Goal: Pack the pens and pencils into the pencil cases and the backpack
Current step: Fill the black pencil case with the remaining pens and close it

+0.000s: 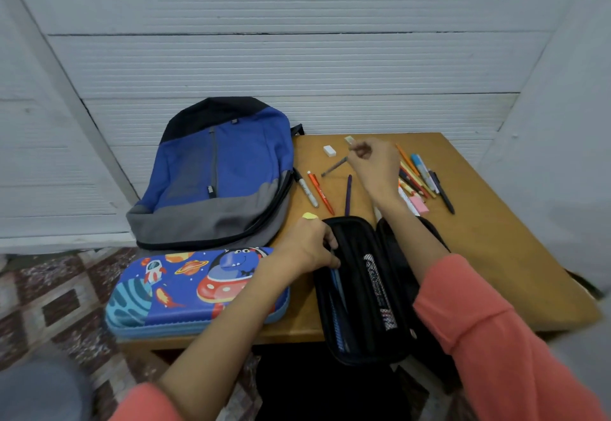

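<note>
left hand (pixel 309 250) grips black case (pixel 347 220) | right hand (pixel 375 164) raised, pinches grey pencil (pixel 334 168)

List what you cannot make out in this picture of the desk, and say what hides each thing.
Head view:
Inside of the backpack: its fabric hides it.
Inside of the space pencil case: lid shut.
What the left hand holds at the black pencil case: fingers cover it.
Part of the pen pile: right hand, holding a pencil, blocks it.
</note>
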`<state>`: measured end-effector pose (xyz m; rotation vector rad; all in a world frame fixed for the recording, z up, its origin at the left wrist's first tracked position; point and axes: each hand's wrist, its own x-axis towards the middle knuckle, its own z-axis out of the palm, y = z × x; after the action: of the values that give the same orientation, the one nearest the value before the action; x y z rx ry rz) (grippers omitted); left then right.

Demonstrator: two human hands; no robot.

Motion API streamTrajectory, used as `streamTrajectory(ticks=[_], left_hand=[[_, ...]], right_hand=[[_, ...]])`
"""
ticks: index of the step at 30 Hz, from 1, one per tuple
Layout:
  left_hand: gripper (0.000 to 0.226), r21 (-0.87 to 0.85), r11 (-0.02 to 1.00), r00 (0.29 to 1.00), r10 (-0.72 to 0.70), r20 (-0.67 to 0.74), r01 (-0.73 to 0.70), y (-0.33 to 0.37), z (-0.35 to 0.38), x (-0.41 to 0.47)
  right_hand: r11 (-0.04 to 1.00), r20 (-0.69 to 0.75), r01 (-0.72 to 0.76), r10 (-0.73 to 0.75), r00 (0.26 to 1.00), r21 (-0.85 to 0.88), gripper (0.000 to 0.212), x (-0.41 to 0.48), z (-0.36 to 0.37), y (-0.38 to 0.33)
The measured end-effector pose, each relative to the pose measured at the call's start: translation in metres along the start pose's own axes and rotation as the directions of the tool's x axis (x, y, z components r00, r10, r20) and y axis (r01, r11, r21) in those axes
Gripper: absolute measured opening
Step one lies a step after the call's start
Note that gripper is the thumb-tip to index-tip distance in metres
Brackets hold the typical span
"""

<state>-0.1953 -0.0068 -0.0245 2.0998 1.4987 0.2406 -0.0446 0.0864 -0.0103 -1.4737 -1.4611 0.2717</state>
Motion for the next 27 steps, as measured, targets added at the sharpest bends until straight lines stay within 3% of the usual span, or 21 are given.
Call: streamTrajectory(ticks=[5, 7, 9, 13, 16, 23, 27], left_hand=[[0.026, -0.023, 1.000, 1.000, -0.012, -0.008, 0.012, -0.001, 0.001, -0.003], [0.028, -0.031, 0.999, 1.000, -0.016, -0.009, 0.016, -0.002, 0.001, -0.003], [0.028, -0.031, 0.999, 1.000, -0.020, -0.015, 0.020, -0.003, 0.001, -0.003], [0.027, -0.015, 1.000, 0.999, -0.022, -0.034, 0.022, -0.002, 0.003, -0.004], [0.029, -0.001, 1.000, 0.999, -0.012, -0.048, 0.012, -0.003, 0.004, -0.005], [0.039, 0.041, 0.999, 0.997, 0.000, -0.078, 0.003, -0.003, 0.007, -0.006], [0.042, 0.051, 0.999, 0.997, 0.004, -0.073, 0.000, -0.002, 0.009, -0.004]], right_hand=[[0.936, -0.054, -0.019, 0.041, 0.998, 0.351, 0.010, -0.004, -0.041, -0.031], [0.912, -0.013, -0.037, 0.046, 0.999, 0.408, 0.012, -0.009, -0.053, -0.044], [0.909, 0.116, -0.085, 0.041, 0.992, 0.409, 0.011, -0.018, -0.063, -0.053], [0.939, 0.451, -0.232, 0.098, 0.887, 0.252, 0.012, -0.044, -0.068, -0.057], [0.943, 0.584, -0.309, 0.182, 0.791, 0.124, 0.008, -0.063, -0.060, -0.051], [0.931, 0.713, -0.336, 0.331, 0.619, -0.140, 0.015, -0.089, -0.050, -0.031], [0.939, 0.720, -0.280, 0.336, 0.607, -0.202, 0.014, -0.098, -0.048, -0.027]])
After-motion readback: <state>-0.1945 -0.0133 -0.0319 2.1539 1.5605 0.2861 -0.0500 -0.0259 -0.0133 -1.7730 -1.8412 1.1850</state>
